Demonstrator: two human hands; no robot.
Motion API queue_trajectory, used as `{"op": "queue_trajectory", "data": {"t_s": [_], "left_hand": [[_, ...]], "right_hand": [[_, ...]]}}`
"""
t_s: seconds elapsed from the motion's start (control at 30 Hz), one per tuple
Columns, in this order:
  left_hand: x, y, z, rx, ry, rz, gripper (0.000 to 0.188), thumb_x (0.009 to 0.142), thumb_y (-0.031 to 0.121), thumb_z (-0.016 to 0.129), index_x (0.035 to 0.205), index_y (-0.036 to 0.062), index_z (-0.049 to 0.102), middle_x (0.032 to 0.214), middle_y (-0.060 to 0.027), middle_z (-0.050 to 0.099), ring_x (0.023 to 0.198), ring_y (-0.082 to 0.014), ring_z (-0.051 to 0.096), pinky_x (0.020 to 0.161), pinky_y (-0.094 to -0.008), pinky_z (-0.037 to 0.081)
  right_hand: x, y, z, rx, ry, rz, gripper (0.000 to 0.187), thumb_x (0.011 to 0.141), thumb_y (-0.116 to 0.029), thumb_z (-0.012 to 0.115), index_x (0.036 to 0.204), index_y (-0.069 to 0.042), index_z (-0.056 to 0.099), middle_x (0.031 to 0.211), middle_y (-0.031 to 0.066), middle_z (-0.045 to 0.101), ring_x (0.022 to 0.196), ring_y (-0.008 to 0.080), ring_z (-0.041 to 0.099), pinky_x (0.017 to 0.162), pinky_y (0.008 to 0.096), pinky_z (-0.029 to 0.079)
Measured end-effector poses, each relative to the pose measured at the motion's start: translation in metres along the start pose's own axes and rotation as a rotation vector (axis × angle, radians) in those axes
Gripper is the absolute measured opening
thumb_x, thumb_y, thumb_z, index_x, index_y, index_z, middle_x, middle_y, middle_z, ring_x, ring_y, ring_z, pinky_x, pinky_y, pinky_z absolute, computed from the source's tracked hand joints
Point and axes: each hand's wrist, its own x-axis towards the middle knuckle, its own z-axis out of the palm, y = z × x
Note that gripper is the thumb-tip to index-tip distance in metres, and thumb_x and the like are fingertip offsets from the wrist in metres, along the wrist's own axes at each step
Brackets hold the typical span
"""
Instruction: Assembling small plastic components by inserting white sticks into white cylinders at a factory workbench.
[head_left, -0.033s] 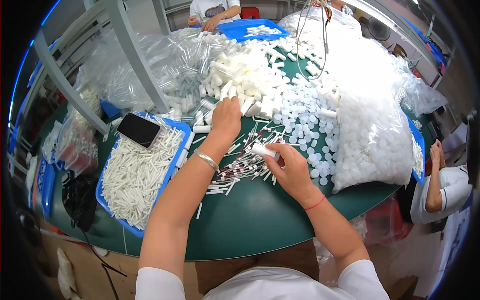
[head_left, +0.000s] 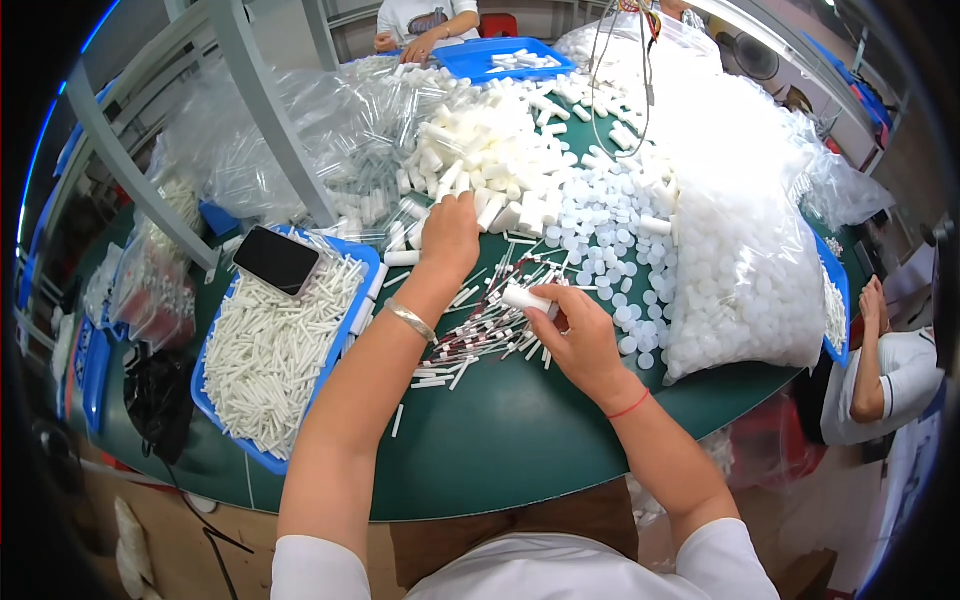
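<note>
Between the thumb and fingers of my right hand [head_left: 580, 335] is a short white cylinder [head_left: 524, 298], held over a spread of thin white sticks with dark red wires [head_left: 470, 345]. My left hand [head_left: 450, 240] reaches to the near edge of a heap of cream-white cylinders [head_left: 490, 150]. Its fingers are curled together, with cylinders right at the fingertips; what they grip, if anything, is hidden. Just right of the heap lie many translucent white discs [head_left: 600, 235].
A blue tray [head_left: 205, 395] full of short white sticks stands left, a black phone [head_left: 277, 260] lying on it. At right bulges a clear bag of discs [head_left: 745, 300]. Grey metal posts [head_left: 270, 110] rise at left. Co-workers sit at the far side and right; a cable [head_left: 648, 95] hangs down.
</note>
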Motion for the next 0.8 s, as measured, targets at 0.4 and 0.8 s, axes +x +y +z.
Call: {"op": "queue_trajectory", "data": {"t_s": [0.4, 0.8], "left_hand": [[-0.11, 0.026, -0.073, -1.055, -0.405, -0.008, 0.036, 0.091, 0.009, 0.055, 0.126, 0.0039, 0.05, 0.096, -0.0066, 0.057, 0.083, -0.0128, 0.056, 0.077, -0.0271, 0.047], [-0.134, 0.03, -0.092, -0.803, -0.254, -0.008, 0.026, 0.09, 0.019, 0.063, 0.111, 0.0048, 0.062, 0.081, -0.0076, 0.052, 0.071, -0.0178, 0.053, 0.066, -0.0293, 0.044]], "right_hand": [[0.004, -0.005, -0.011, 0.487, -0.005, 0.269, 0.025, 0.087, -0.01, 0.068, 0.11, -0.003, 0.066, 0.086, 0.001, 0.063, 0.066, 0.006, 0.051, 0.059, 0.02, 0.043], [0.001, -0.01, -0.015, 0.214, -0.192, -0.11, 0.023, 0.08, -0.002, 0.071, 0.102, -0.005, 0.069, 0.091, 0.007, 0.065, 0.073, 0.0132, 0.06, 0.063, 0.0253, 0.049]]}}
